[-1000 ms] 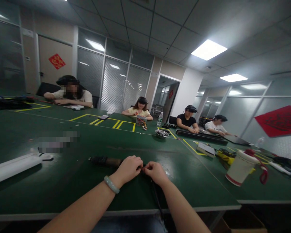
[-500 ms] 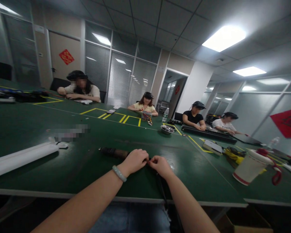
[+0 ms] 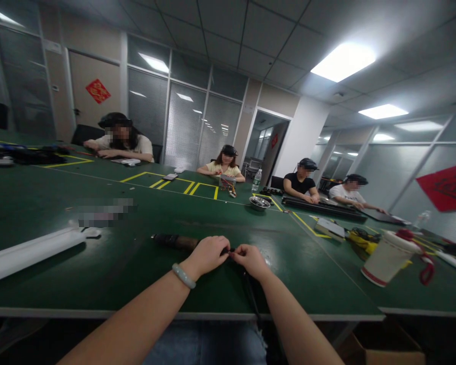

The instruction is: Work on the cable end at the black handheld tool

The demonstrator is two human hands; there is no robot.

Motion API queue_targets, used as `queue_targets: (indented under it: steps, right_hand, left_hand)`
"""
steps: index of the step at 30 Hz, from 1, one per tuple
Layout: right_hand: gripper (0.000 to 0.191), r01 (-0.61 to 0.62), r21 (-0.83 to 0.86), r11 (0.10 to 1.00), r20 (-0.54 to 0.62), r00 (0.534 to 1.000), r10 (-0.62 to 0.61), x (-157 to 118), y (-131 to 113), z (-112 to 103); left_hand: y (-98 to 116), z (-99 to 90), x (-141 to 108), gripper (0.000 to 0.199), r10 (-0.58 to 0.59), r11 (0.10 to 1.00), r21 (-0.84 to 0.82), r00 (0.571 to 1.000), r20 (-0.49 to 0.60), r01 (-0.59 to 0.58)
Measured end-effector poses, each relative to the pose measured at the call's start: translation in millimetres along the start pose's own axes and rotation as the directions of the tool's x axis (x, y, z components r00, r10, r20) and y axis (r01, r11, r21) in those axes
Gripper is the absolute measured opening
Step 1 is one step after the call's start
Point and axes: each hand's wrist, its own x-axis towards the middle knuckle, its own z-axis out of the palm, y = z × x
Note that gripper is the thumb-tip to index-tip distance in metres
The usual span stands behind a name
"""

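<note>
My left hand [image 3: 209,253], with a pale green bangle on its wrist, and my right hand [image 3: 251,259] meet fingertip to fingertip on the green table [image 3: 137,263]. Both pinch a small dark part between them, joined to a thin black cable [image 3: 253,299] that runs back toward me over the table edge. A dark cylindrical tool [image 3: 173,240] lies on the table just left of and behind my left hand; whether the hand touches it I cannot tell.
A long white bar [image 3: 30,251] lies at the left. A white cup with a red strap [image 3: 385,258] stands at the right, near yellow items [image 3: 361,238] and a small metal bowl [image 3: 259,203]. Several people sit along the far side.
My hands stay pinched together on the same spot. The view has shifted slightly, down and to the right compared with a second ago.
</note>
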Motion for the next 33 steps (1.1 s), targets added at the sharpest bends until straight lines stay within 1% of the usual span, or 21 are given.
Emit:
queue_targets:
  steps: [12,18,20,24,27,33]
  right_hand:
    - [0.029,-0.024,0.008,1.000,0.000,1.000,0.024,-2,-8,-2]
    - [0.029,-0.030,0.022,0.999,0.002,1.000,0.030,-2,-10,-2]
    - [0.029,-0.023,0.012,1.000,-0.002,1.000,0.023,-2,-10,-2]
    - [0.029,-0.013,-0.007,1.000,-0.013,1.000,0.013,-2,-10,-1]
    - [0.028,-0.023,-0.007,1.000,-0.009,1.000,0.023,-2,-9,-1]
    - [0.028,-0.022,0.002,1.000,-0.008,1.000,0.022,-2,-9,-1]
  left_hand:
    - [1,-0.3,1,0.007,0.024,1.000,0.001,0.999,0.023,-0.024]
    - [2,-2.0,0,0.014,-0.027,1.000,-0.010,1.000,0.003,0.027]
    - [2,-1.9,1,0.013,-0.032,1.000,-0.001,0.999,0.008,0.032]
    - [3,-1.0,1,0.007,-0.008,1.000,0.021,0.999,0.031,0.008]
    - [3,-1.3,1,0.007,0.008,1.000,0.029,0.999,0.037,-0.009]
    - [4,-3.3,-1,0.015,-0.022,0.999,0.028,1.000,-0.004,0.022]
